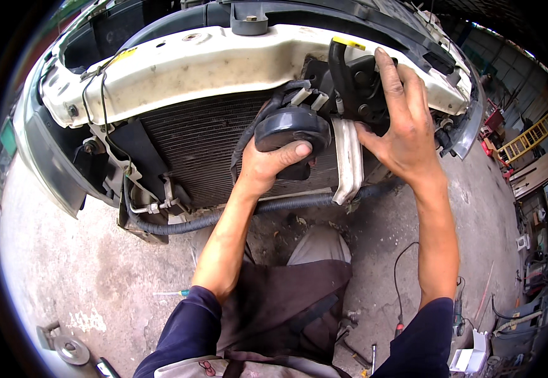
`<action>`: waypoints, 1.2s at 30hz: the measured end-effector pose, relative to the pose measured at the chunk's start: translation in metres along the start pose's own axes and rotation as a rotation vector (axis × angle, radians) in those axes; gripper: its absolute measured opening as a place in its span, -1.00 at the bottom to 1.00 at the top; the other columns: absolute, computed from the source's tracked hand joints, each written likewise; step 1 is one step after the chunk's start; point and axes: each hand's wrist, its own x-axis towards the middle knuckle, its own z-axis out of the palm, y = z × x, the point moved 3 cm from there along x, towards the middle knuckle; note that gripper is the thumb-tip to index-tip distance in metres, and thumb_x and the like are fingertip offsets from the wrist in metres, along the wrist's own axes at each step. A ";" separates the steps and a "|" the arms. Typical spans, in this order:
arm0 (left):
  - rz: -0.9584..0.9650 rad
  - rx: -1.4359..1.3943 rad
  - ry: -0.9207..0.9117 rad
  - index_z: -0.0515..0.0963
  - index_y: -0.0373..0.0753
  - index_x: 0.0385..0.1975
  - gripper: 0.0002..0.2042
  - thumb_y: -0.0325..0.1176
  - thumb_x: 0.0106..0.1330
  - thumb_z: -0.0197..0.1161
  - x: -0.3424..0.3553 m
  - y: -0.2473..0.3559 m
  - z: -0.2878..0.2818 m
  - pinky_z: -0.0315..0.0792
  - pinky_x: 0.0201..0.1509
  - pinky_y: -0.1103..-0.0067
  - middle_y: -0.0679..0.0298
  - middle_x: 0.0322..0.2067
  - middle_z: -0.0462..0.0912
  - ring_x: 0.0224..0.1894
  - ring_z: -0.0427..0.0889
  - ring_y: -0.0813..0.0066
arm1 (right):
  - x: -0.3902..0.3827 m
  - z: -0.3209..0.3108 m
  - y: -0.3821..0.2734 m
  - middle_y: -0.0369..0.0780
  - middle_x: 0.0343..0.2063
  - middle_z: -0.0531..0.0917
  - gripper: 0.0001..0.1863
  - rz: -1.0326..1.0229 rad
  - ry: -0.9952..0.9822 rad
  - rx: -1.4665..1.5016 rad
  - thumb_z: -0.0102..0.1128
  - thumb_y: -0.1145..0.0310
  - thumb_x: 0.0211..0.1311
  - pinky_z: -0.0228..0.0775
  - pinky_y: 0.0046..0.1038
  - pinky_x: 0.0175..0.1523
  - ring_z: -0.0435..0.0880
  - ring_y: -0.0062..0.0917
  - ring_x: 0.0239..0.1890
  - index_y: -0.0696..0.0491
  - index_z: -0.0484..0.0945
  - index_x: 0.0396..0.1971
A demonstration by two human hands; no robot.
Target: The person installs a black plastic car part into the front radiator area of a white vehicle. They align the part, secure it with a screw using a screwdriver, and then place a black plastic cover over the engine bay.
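Observation:
My left hand [266,162] is closed around a round black car horn [291,129] in front of the radiator grille area, with the thumb pressed along its lower side. Two pale tabs [308,99] show just above the horn. To the right, my right hand [409,129] spreads its fingers beside the black hood latch [361,85], the index finger pointing upward. The right thumb lies by the top of a white vertical brace [348,160]. A black lever with a yellow tip [347,43] rises from the latch. What the left fingers do behind the horn is hidden.
A white crossmember [179,63] spans the car's front above the finned radiator [198,142]. Below runs a ribbed hose [223,217]. A headlight [50,160] is at left. On the concrete lie a screwdriver [182,293] and a cable [397,283]; a yellow ladder [532,140] is at right.

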 end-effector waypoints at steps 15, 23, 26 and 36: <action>0.050 -0.466 0.135 0.33 -0.41 0.11 -0.30 -0.14 0.07 0.51 -0.059 0.001 -0.004 0.56 -0.47 0.47 -0.21 -0.29 0.61 -0.50 0.65 0.20 | -0.005 -0.021 -0.025 -0.02 0.06 0.45 0.09 -0.025 -0.201 -0.043 0.49 0.56 -0.26 0.41 -0.18 0.16 0.48 -0.13 0.05 -0.07 0.23 0.44; -0.047 -0.565 0.063 0.16 -0.42 0.33 -0.07 -0.07 0.02 0.51 -0.083 0.013 0.007 0.54 -0.51 0.42 -0.29 -0.29 0.60 -0.57 0.63 0.16 | -0.002 -0.023 -0.039 0.03 0.18 0.40 0.03 -0.015 -0.371 -0.114 0.26 0.66 -0.14 0.30 -0.15 0.25 0.43 -0.10 0.17 -0.15 0.17 0.47; -0.046 -0.584 0.071 0.16 -0.41 0.33 -0.06 -0.08 0.02 0.51 -0.086 0.015 0.010 0.55 -0.50 0.42 -0.28 -0.29 0.61 -0.56 0.64 0.15 | -0.010 -0.021 -0.041 0.05 0.21 0.37 0.05 0.008 -0.489 -0.110 0.20 0.71 -0.18 0.24 -0.14 0.29 0.38 -0.08 0.23 -0.14 0.16 0.47; -0.135 -0.624 0.111 0.18 -0.42 0.32 -0.08 -0.06 0.03 0.51 -0.095 0.003 0.011 0.55 -0.50 0.41 -0.26 -0.30 0.61 -0.55 0.64 0.15 | -0.031 -0.026 -0.044 -0.04 0.19 0.38 0.05 0.054 -0.566 -0.099 0.16 0.76 -0.21 0.16 -0.12 0.33 0.35 -0.11 0.26 -0.21 0.24 0.44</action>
